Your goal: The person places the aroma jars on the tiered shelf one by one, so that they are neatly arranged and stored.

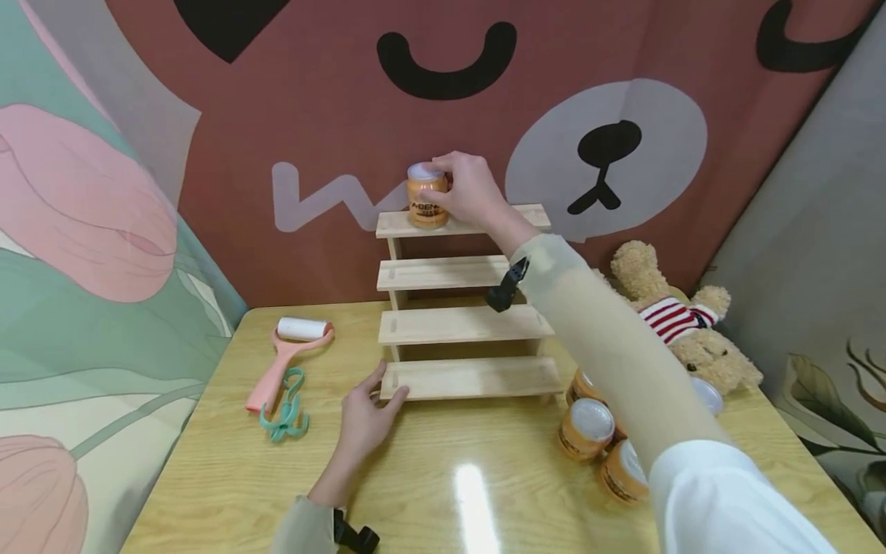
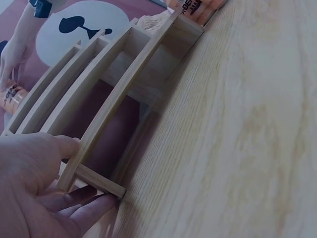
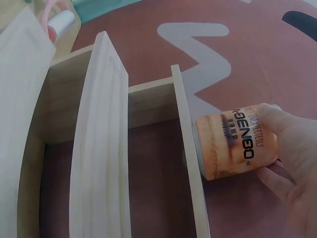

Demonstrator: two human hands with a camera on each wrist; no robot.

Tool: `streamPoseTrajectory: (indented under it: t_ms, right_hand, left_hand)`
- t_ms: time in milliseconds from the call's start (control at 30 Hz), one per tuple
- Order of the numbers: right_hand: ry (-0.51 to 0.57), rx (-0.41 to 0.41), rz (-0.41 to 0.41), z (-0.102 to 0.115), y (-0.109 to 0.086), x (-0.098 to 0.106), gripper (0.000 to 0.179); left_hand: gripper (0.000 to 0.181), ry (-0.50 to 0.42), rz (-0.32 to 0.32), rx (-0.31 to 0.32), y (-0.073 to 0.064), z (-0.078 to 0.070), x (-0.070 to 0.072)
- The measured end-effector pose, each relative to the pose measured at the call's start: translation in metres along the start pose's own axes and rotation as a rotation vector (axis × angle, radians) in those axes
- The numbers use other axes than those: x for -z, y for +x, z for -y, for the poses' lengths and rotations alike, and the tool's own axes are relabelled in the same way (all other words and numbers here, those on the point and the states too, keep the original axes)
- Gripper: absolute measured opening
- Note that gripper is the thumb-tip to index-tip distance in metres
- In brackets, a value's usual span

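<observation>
Orange jar [image 1: 426, 201] upright on top tier [image 1: 394, 225] of wooden rack [image 1: 450, 327], clamped in right hand [image 1: 472, 188]; rack's lower left corner [image 1: 392, 377] pinched by left hand [image 1: 367, 415]

On the table [image 1: 429, 469] we see glossy, smooth wood grain; near its far edge, the stepped shelf [image 1: 467, 327] is pale, matt wood. The jar [image 1: 427, 198] looks smooth, faintly shiny. Toward the far left corner, the lint roller [image 1: 280, 363] has smooth, plastic-looking pink parts; by the right edge, the bear [image 1: 716, 358] is fluffy plush.
</observation>
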State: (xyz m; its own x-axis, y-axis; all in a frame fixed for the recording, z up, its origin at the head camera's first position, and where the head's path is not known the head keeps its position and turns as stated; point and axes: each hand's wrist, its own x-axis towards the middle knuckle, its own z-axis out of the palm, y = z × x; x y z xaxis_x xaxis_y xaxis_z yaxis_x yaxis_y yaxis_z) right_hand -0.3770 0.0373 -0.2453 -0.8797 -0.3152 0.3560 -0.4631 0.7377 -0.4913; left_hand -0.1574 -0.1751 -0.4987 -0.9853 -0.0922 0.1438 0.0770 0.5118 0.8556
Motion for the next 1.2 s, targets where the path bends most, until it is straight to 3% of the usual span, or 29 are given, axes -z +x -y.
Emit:
streamPoseTrajectory:
  t_ms: [300,433,600,733,900,1200]
  right_hand:
    - [0.037,0.085,-0.08,-0.026,-0.011,0.028,0.061]
    - [0.051,0.117,-0.044,-0.035,-0.025,0.05,0.058]
    - [-0.015,0.122,-0.009,-0.058,-0.056,0.08,0.052]
    - [-0.035,0.184,-0.056,-0.089,-0.084,0.097,0.045]
    - [-0.142,0.232,-0.127,-0.122,-0.114,0.11,0.038]
    - [-0.17,0.229,-0.089,-0.138,-0.157,0.124,0.037]
  left_hand:
    - [0.067,-0.034,0.013,-0.032,0.01,-0.001,-0.011]
    - [0.067,-0.043,-0.003,-0.013,0.01,-0.001,-0.012]
    - [0.067,-0.048,-0.009,0.006,0.006,-0.001,-0.012]
    - [0.066,-0.048,-0.022,0.006,0.006,-0.001,-0.013]
    - [0.067,-0.053,-0.013,-0.007,0.008,-0.001,-0.016]
    - [0.067,-0.068,-0.018,0.013,0.009,-0.002,-0.02]
